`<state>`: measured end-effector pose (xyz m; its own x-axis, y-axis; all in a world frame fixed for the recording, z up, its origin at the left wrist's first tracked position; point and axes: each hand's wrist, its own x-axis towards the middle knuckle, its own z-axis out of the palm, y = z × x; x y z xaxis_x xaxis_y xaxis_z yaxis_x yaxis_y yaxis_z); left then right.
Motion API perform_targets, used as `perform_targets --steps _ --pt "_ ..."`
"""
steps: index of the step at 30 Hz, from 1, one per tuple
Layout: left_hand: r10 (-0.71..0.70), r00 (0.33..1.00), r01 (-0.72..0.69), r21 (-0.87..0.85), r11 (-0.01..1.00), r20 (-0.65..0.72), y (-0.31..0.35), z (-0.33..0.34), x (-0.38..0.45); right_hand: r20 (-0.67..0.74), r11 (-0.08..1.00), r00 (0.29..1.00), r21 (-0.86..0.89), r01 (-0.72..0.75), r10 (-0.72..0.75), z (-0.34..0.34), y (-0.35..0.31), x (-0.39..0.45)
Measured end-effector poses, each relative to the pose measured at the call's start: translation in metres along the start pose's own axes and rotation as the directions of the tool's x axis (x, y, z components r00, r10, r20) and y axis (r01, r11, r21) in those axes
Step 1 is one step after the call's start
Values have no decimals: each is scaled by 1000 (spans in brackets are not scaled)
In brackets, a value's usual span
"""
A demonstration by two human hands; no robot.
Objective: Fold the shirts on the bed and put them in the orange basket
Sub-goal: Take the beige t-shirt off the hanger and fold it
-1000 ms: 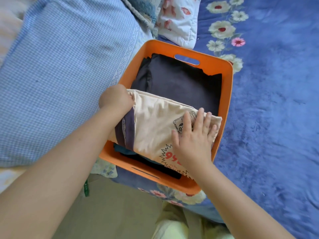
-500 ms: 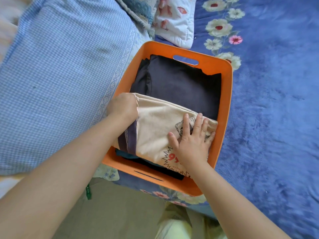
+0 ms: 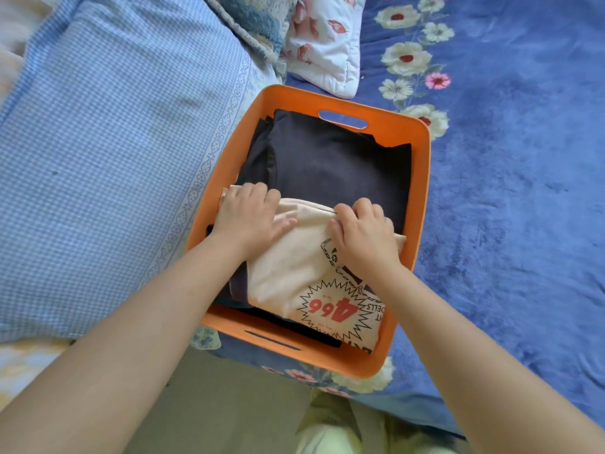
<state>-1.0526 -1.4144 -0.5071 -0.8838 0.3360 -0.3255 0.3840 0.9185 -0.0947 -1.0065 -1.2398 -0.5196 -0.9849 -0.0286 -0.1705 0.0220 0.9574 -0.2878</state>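
The orange basket (image 3: 406,132) stands on the bed near its front edge. A folded dark navy shirt (image 3: 330,165) fills its far half. A folded cream shirt (image 3: 294,276) with a red "466" print lies in the near half, on top of darker clothes. My left hand (image 3: 247,213) presses on the cream shirt's far left corner, fingers curled over the edge. My right hand (image 3: 361,234) grips the shirt's far edge toward the right, fingers bent over the fold.
A blue checked pillow (image 3: 104,165) lies left of the basket. A white floral cushion (image 3: 322,44) sits behind it. The blue flowered blanket (image 3: 510,191) spreads to the right. Floor shows below the bed edge.
Both hands slid to the cream shirt's far edge; the right hand went from flat on the print to curled over the fold. The shirt now sits lower in the basket.
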Motion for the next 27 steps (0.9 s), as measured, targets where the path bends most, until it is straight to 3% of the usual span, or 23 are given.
perform_targets --steps 4,8,10,12,15,17,19,22,27 --pt "-9 998 3 92 996 62 3 15 -14 78 996 993 -11 88 -87 5 -1 -12" --pt "-65 997 58 133 989 45 9 24 -17 153 995 987 -79 61 -49 14 -2 -22" --pt "-115 993 110 125 986 32 16 27 -14 28 971 999 -233 49 -43 19 -5 -20" --pt "-163 985 166 62 984 -50 19 28 -16 -196 961 980 -273 -38 -16 18 -4 -14" --pt "-138 924 117 -80 990 -357 20 38 -29 -352 980 935 -195 -35 -37 18 2 -23" --pt "-125 932 62 -192 979 -340 26 42 -38 -283 981 957 -192 0 -55 22 0 -37" --pt "-187 975 142 -306 941 -122 36 41 -42 -62 994 997 -102 -45 38 23 -9 -50" --pt "-267 959 283 -284 916 95 38 51 -39 223 976 953 24 -218 208 35 -16 -52" --pt "-279 944 314 -214 925 177 37 63 -32 311 971 923 -11 -237 229 46 -19 -43"
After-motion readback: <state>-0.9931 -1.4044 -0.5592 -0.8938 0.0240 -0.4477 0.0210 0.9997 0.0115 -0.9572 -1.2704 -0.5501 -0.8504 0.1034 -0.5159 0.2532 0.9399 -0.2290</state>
